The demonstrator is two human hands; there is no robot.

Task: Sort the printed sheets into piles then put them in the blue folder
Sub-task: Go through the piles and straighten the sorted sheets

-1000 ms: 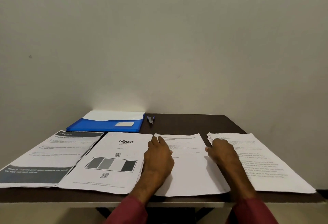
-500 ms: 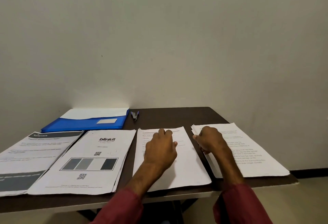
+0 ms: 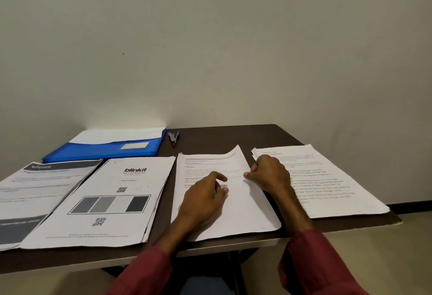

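Observation:
Four piles of printed sheets lie in a row on the dark table (image 3: 233, 135): a "Kitchen" pile (image 3: 39, 189) at the far left, a "blinkit" pile (image 3: 112, 203), a text pile (image 3: 243, 210) and a second text pile (image 3: 332, 177) at the right. The blue folder (image 3: 105, 151) lies behind the left piles with white paper in it. My left hand (image 3: 205, 194) rests on the third pile, fingers loosely bent. My right hand (image 3: 268, 173) pinches that pile's right edge, its top sheet's far corner curled up.
A small blue and grey stapler (image 3: 173, 137) lies to the right of the folder by the wall. The table's right edge (image 3: 395, 220) drops to the floor just past the right pile. Bare dark tabletop shows behind the two text piles.
My right hand moved off the right pile's near corner to the third pile's right edge. My left hand slid back toward me on that pile. The view shifted.

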